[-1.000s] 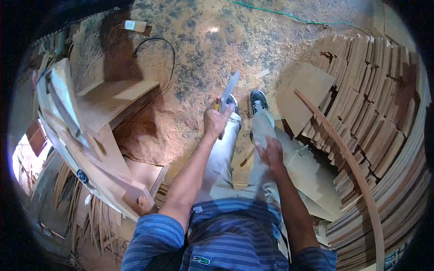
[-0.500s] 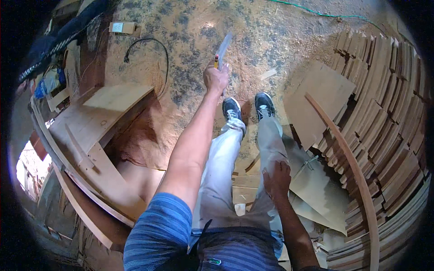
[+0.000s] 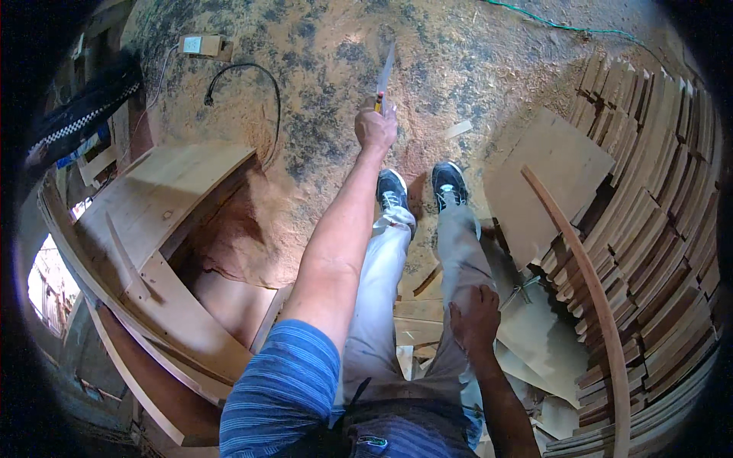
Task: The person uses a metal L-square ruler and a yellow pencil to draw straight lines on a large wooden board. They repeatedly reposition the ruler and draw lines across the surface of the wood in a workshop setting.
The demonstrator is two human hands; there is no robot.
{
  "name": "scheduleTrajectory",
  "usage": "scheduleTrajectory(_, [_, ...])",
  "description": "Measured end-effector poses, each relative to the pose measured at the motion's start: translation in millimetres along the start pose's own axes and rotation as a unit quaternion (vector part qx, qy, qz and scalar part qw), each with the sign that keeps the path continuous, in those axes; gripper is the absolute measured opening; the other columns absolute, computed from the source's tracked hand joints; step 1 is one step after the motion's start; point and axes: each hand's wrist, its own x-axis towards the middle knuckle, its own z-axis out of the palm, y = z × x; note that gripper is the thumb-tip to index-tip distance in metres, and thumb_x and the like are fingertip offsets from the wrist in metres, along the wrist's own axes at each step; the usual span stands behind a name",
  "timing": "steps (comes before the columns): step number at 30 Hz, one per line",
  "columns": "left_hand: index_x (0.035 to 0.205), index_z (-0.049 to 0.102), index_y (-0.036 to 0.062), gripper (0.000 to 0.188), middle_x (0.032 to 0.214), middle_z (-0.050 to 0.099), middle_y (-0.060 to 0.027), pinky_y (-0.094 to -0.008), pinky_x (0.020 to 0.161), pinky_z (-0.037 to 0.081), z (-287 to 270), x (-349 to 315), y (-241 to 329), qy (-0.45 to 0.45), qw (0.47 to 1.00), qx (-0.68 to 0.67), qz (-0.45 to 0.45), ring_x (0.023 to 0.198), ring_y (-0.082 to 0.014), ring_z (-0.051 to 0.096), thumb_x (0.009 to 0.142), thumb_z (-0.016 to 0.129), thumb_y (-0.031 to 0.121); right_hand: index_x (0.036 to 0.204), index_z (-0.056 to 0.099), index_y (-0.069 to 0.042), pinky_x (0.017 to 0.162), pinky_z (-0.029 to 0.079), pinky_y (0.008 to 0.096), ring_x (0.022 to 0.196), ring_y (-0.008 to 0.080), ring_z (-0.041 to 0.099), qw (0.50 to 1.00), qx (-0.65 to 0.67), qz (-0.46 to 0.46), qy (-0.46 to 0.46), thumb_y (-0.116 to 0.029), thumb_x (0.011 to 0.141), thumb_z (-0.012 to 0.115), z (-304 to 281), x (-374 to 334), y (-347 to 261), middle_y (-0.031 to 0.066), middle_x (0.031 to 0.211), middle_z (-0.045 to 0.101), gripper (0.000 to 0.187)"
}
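My left hand reaches forward over the dusty floor, closed around a yellow pencil with a red end. A long, narrow, pale strip, shiny and somewhat see-through, sticks out ahead of the same hand; I cannot make out its exact kind. My right hand lies on my right thigh, just above the knee, its fingers loosely extended against the light trousers. Nothing shows in it.
Stacked curved wood pieces fill the right side, with a long curved strip leaning there beside a thin board. At left stands a curved wooden frame. A black cable and a small scrap lie on the floor.
The view has shifted a little. My left hand is slightly farther forward and right, and the pale strip points more straight ahead. My right hand stays on the thigh.
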Motion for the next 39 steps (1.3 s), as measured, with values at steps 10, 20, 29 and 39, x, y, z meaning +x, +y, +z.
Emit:
scheduleTrajectory(10, [0.105,0.069,0.0086,0.033,0.091,0.072,-0.0182,-0.0446,0.074,0.054,-1,-23,4,-0.027,0.998,-0.034,-0.040,0.086,-0.0366,0.070,0.086,0.075,0.035,0.129,0.055,-0.001,0.099,0.043,0.0569,0.132,0.0385,0.043,0.998,-0.015,0.028,-0.046,-0.039,0.083,0.071,-5,6,1,0.0202,0.139,0.049,0.062])
scheduleTrajectory(20, [0.102,0.068,0.0088,0.025,0.087,0.071,-0.0190,-0.0475,0.072,0.054,17,-1,-5,0.036,0.999,-0.025,-0.005,0.082,-0.0392,0.070,0.084,0.073,0.026,0.127,0.056,-0.002,0.097,0.044,0.0572,0.131,0.0402,0.043,0.999,-0.024,0.014,-0.031,-0.039,0.083,0.073,0,5,3,0.0211,0.137,0.050,0.060])
scheduleTrajectory(29, [0.107,0.067,0.0079,0.029,0.089,0.072,-0.0192,-0.0475,0.072,0.054,10,-3,0,0.029,0.999,-0.019,-0.007,0.083,-0.0384,0.070,0.086,0.074,0.026,0.126,0.057,-0.001,0.097,0.043,0.0576,0.130,0.0407,0.043,0.999,-0.022,0.025,-0.034,-0.038,0.083,0.073,-6,7,-7,0.0215,0.136,0.051,0.059])
scheduleTrajectory(39, [0.108,0.067,0.0105,0.025,0.092,0.072,-0.0178,-0.0479,0.073,0.054,7,8,6,0.052,0.995,-0.061,0.052,0.085,-0.0388,0.070,0.088,0.070,0.026,0.131,0.055,-0.004,0.097,0.045,0.0545,0.131,0.0390,0.043,0.998,-0.052,0.027,-0.028,-0.037,0.081,0.075,-1,5,-8,0.0180,0.137,0.050,0.063])
